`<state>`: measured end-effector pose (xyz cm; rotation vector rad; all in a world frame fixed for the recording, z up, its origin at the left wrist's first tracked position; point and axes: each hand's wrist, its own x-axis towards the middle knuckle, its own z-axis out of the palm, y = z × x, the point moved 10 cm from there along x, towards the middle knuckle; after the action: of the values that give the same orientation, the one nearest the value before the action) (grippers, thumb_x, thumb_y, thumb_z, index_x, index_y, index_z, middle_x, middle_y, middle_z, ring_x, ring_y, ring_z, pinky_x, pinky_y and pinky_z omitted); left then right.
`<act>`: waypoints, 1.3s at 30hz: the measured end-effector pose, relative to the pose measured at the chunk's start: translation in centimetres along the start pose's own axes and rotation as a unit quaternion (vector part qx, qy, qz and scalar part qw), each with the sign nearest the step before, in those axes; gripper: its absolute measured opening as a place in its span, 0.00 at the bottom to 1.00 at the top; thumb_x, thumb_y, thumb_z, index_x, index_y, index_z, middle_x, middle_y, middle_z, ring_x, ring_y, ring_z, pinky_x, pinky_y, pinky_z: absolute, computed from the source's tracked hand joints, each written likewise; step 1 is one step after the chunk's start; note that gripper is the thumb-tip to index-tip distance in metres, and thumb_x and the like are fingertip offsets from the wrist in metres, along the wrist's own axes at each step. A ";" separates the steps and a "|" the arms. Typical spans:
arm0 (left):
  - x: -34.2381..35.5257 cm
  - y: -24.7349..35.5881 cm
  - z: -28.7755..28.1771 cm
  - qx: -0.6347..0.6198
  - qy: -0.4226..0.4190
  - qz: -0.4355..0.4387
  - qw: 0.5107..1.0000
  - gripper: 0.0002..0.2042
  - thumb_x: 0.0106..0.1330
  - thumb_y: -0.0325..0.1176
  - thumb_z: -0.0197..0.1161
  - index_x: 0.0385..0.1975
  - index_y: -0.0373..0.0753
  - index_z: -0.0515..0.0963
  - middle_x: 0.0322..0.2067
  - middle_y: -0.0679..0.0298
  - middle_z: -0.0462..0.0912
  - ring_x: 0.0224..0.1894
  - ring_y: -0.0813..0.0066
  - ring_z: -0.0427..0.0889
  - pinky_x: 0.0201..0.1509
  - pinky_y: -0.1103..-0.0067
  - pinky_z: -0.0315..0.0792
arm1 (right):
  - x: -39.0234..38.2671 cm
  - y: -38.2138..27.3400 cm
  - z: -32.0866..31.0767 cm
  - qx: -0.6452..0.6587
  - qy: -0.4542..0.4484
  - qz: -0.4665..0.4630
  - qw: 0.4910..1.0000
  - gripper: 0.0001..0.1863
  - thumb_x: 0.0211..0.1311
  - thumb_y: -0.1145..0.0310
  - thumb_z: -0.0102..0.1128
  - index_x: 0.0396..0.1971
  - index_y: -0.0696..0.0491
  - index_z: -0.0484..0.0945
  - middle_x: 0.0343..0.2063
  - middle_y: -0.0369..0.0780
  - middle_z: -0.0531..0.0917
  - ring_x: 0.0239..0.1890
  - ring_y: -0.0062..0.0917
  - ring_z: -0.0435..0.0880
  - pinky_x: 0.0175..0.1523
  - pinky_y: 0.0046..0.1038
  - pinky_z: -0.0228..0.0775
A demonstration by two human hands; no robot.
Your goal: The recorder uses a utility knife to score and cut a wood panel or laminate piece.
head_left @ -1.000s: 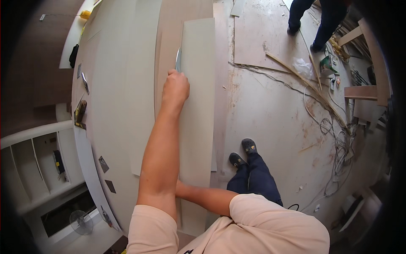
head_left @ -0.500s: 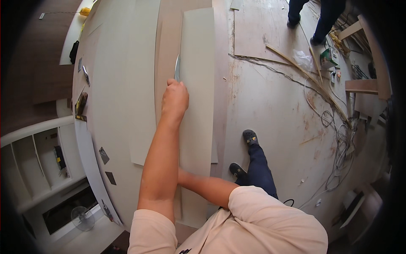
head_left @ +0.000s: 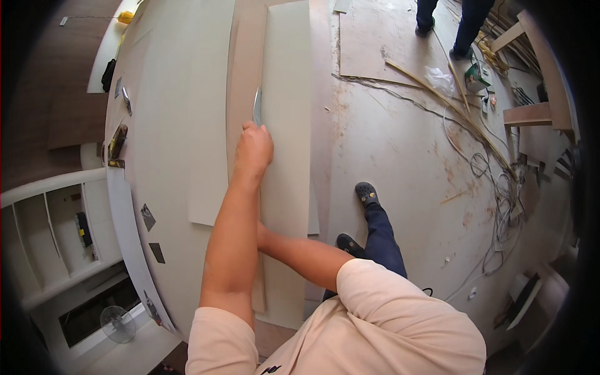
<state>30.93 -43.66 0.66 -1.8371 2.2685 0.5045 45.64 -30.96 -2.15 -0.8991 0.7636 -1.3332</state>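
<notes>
My left hand (head_left: 254,147) is closed on the handle of a metal blade (head_left: 257,105), which lies along the edge between a long pinkish strip (head_left: 244,56) and a long pale board (head_left: 286,87). These rest on a larger pale panel (head_left: 169,87). My right arm crosses low to the left over the board, and my right hand is hidden behind my left forearm. A metal tool (head_left: 127,100) and a black-and-yellow tool (head_left: 116,147) lie toward the panel's left edge.
Another person's legs (head_left: 465,31) stand at upper right, near a loose sheet (head_left: 375,47), wood battens (head_left: 419,84), a plastic bag (head_left: 439,78) and a green box (head_left: 478,75). Tangled cables (head_left: 500,194) lie at right, a wooden frame (head_left: 528,112) beyond. A fan (head_left: 117,324) is at lower left.
My left hand with the blade has drawn back toward me along the edge. The view has shifted, the board and floor sliding upward, and my feet have changed position.
</notes>
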 end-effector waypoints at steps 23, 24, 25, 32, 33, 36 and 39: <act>-1.2 -0.6 0.3 0.023 -0.051 -0.037 0.998 0.18 0.76 0.40 0.43 0.48 0.26 0.63 0.44 0.43 0.82 0.48 0.47 0.83 0.51 0.60 0.78 | -5.0 -1.4 6.8 0.115 -0.010 0.021 0.993 0.33 0.51 0.53 0.73 0.54 0.54 0.75 0.58 0.50 0.76 0.63 0.39 0.71 0.63 0.38 0.64; -1.2 -0.7 0.3 0.025 -0.048 -0.041 0.998 0.18 0.77 0.40 0.43 0.48 0.27 0.63 0.44 0.43 0.82 0.48 0.47 0.83 0.50 0.60 0.79 | -5.1 -1.1 7.0 0.110 -0.017 0.029 0.993 0.33 0.51 0.53 0.73 0.55 0.54 0.75 0.58 0.50 0.75 0.63 0.40 0.70 0.63 0.38 0.63; -1.2 -0.9 0.2 0.027 -0.044 -0.045 0.998 0.18 0.77 0.40 0.42 0.47 0.27 0.63 0.44 0.43 0.82 0.48 0.47 0.83 0.50 0.60 0.79 | -5.1 -1.1 7.1 0.104 -0.024 0.036 0.994 0.34 0.51 0.52 0.72 0.55 0.54 0.74 0.59 0.50 0.75 0.63 0.40 0.70 0.64 0.38 0.63; -1.6 -0.3 0.2 0.012 -0.050 -0.067 0.996 0.19 0.76 0.42 0.43 0.47 0.26 0.64 0.46 0.43 0.81 0.48 0.46 0.83 0.51 0.60 0.78 | -5.0 -0.7 6.2 0.049 -0.013 0.051 0.997 0.35 0.54 0.50 0.68 0.59 0.53 0.71 0.61 0.51 0.72 0.65 0.44 0.67 0.66 0.39 0.61; -1.7 -0.2 0.2 0.015 -0.046 -0.065 0.997 0.20 0.76 0.42 0.43 0.48 0.26 0.64 0.46 0.42 0.81 0.48 0.45 0.83 0.52 0.59 0.78 | -5.1 -0.9 6.2 0.013 -0.025 0.050 0.998 0.35 0.55 0.49 0.66 0.59 0.53 0.71 0.62 0.52 0.72 0.66 0.45 0.66 0.67 0.40 0.61; -1.2 -0.5 0.3 0.026 -0.037 -0.059 0.997 0.20 0.76 0.42 0.43 0.49 0.27 0.64 0.47 0.42 0.81 0.49 0.45 0.82 0.53 0.59 0.77 | -5.0 -1.2 6.4 -0.031 -0.051 0.052 0.997 0.35 0.57 0.49 0.64 0.60 0.54 0.70 0.63 0.52 0.70 0.67 0.45 0.65 0.67 0.40 0.60; -0.7 -1.6 0.5 0.036 -0.015 -0.033 0.999 0.20 0.76 0.42 0.43 0.48 0.25 0.64 0.45 0.39 0.80 0.46 0.43 0.83 0.47 0.59 0.79 | -5.1 -2.5 6.7 -0.014 -0.057 0.045 0.997 0.35 0.57 0.50 0.64 0.60 0.54 0.70 0.62 0.51 0.71 0.67 0.45 0.65 0.67 0.39 0.60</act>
<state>32.61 -43.11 0.19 -1.8494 2.1685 0.4310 49.80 -25.17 2.99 -0.9450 0.7272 -1.1850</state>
